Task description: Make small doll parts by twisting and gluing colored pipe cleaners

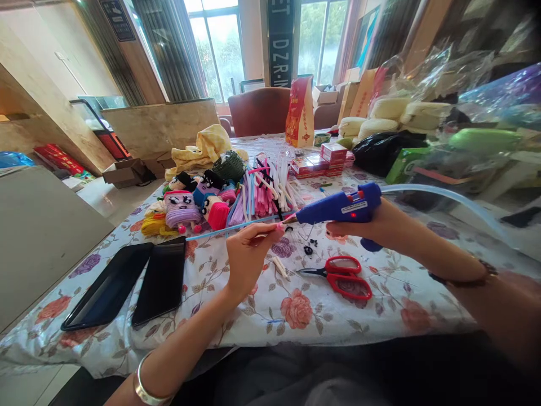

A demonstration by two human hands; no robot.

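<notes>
Our right hand [386,221] wraps around the blue glue gun [332,208]. Our left hand [248,254] pinches a tiny pink piece [279,226] by the gun's tip [292,219], above the desk [346,330]. We seem to be gluing; next, we need to hold still.

Daylight pours in through two tall windows [222,53] beyond the far edge of the bench [329,330], their panes washed nearly white, while the curtains [173,51] beside them stay dark. The bench top is softly lit, with only faint shadows. A pale sheen lies on the black phones [110,287] near its left edge; clear plastic bags [456,67] around the far right corner break into glare. A small red light glows on the glue gun [325,210]. Below the near edge, dark clothing [359,372] loses detail. The scissors [328,273] look reasonably sharp; wide-angle stretch tilts the walls, and the right forearm [443,256] blurs outward.
</notes>
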